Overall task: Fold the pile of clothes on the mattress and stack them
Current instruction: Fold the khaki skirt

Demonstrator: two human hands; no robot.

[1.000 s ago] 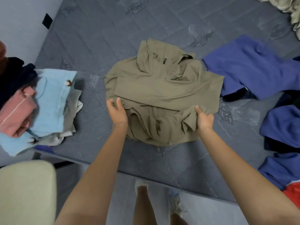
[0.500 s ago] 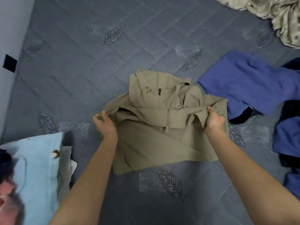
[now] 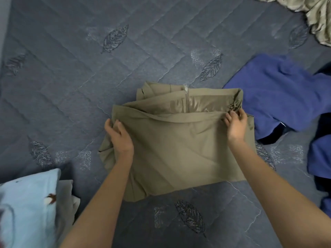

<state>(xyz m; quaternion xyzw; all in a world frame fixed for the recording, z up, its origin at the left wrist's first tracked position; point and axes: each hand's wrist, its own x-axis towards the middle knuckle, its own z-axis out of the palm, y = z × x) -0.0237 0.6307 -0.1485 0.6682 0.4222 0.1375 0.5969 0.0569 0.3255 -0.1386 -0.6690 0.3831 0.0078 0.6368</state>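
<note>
An olive-green garment (image 3: 179,147) with a zip lies on the grey quilted mattress (image 3: 89,72) in the middle of the view, its near half folded up over the far half. My left hand (image 3: 119,138) grips the fold's left corner. My right hand (image 3: 235,122) pinches the right corner, beside a small drawstring. The shiny lining and the zip show just beyond the folded edge. A stack of folded clothes sits at the bottom left, topped by a light blue piece (image 3: 26,208).
Unfolded blue garments (image 3: 279,93) lie to the right, touching the olive garment's right edge, with dark clothes under them. A crumpled beige cloth (image 3: 315,18) lies at the top right corner. A pale wall (image 3: 3,24) runs along the left edge.
Both hands carried the olive garment's near edge away from me and laid it over the far half. The view shifted forward, so the folded stack slid to the bottom left.
</note>
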